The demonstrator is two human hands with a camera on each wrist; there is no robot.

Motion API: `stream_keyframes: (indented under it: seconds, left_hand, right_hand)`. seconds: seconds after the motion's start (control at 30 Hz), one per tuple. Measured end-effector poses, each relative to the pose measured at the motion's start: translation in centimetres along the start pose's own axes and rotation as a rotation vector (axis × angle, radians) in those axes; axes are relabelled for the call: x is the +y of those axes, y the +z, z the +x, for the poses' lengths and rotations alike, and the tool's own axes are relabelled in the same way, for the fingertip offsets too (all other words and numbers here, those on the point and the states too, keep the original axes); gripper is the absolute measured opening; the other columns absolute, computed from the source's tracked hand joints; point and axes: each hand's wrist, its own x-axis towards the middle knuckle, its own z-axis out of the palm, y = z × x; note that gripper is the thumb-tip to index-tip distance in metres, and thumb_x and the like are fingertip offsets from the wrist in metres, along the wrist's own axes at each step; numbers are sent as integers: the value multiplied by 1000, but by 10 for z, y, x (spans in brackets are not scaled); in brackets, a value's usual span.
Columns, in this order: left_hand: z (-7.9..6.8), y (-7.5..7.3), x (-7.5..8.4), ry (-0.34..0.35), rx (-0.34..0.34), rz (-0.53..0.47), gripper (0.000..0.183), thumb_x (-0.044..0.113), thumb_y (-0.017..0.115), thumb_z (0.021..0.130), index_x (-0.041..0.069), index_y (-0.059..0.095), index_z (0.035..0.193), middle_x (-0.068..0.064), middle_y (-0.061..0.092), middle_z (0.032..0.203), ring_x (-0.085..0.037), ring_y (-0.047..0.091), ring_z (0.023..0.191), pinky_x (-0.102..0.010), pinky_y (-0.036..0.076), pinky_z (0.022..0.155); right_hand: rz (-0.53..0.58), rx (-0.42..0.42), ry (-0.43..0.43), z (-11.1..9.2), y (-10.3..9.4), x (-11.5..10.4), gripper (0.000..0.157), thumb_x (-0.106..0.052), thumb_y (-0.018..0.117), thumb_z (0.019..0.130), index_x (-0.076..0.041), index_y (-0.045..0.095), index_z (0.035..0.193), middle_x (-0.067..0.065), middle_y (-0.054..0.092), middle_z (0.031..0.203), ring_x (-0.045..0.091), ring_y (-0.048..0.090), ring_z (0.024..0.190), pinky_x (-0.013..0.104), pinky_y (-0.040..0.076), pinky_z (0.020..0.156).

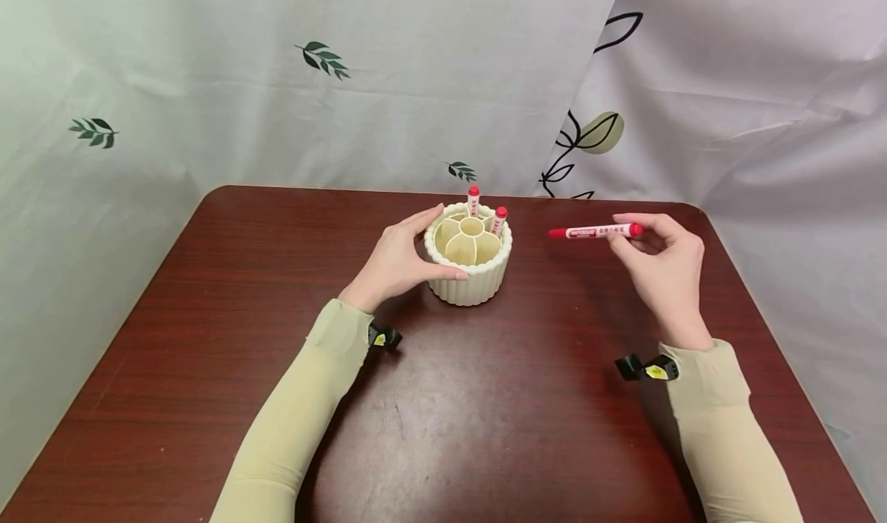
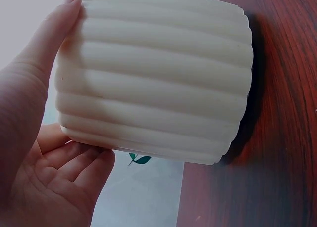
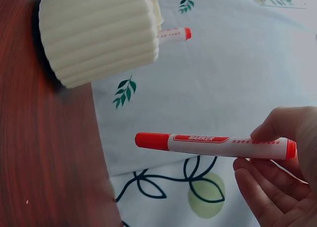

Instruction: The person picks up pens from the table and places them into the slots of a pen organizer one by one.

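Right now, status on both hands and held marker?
Left hand grips holder. Right hand pinches marker, apart from holder. Nothing visible between marker and holder.

Desk (image 1: 485,430): dk red-brown, wood grain, rounded far corners, dull sheen nr front middle. Pale gray cloth (image 1: 416,115) hangs behind & at both sides, creased; sm. dk-green leaf sprigs (image 1: 322,59) printed on L part. R part, past slanted edge: blk-outlined vine print (image 1: 570,145) w/ olive-green leaf (image 1: 601,132).
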Motion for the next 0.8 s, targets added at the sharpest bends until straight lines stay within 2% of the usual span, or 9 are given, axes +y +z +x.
stream_keyframes:
  seconds: [0.3, 0.5, 0.63, 0.8]
  left_hand:
    - [-1, 0, 1, -8, -2, -7, 116, 62, 92, 62, 15, 42, 157, 5, 44, 155, -4, 41, 138, -29, 38, 111]
    - [-1, 1, 0, -7, 2, -10, 117, 63, 91, 62, 15, 42, 157, 6, 44, 155, -4, 41, 138, -29, 37, 111]
    - [0, 1, 0, -5, 4, -6, 117, 63, 91, 62, 15, 42, 157, 6, 45, 155, -4, 41, 138, -28, 37, 111]
    - [0, 1, 0, -8, 6, -9, 116, 62, 92, 62, 15, 43, 156, 6, 45, 155, -4, 41, 138, -28, 37, 112]
  right_hand:
    - [105, -10, -29, -3, 0, -14, 26, 5, 77, 83, 4, 77, 109, 1, 72, 96, 9, 67, 76, 15, 55, 74]
    - [127, -16, -44, -6, -1, -24, 27, 6, 78, 83, 4, 77, 110, 4, 72, 96, 11, 66, 76, 16, 55, 73]
    - [150, -20, -56, -9, 0, -37, 26, 6, 78, 83, 6, 76, 109, 5, 72, 96, 11, 67, 75, 17, 56, 73]
    - [258, -42, -87, -11, 3, -58, 27, 9, 77, 82, 10, 74, 109, 10, 73, 98, 14, 67, 75, 18, 56, 73]
